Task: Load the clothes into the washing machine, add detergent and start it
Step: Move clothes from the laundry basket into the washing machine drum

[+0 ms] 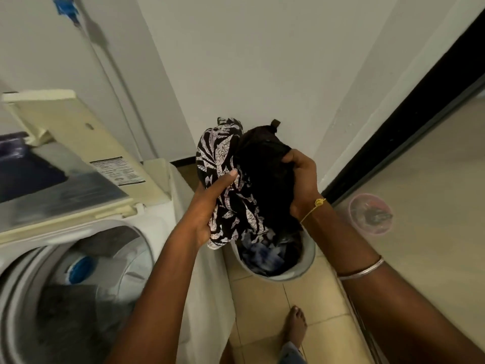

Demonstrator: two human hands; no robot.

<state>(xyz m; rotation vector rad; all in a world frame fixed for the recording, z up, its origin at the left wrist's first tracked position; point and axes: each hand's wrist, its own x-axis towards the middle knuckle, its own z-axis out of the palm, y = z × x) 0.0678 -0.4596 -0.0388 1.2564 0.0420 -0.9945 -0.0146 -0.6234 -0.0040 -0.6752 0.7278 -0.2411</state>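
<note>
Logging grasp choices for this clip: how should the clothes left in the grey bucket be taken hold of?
Probably from straight above, pinching the bunched folds on top of the pile. The bucket stands upright and open, and its wall shields every side.

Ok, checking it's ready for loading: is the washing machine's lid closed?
No, the lid stands raised behind the open drum, with dark clothes lying inside.

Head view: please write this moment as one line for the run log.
step: loading clothes | left hand: grips patterned garment | right hand: grips black garment | bucket: clothes inside | washing machine lid: open
</note>
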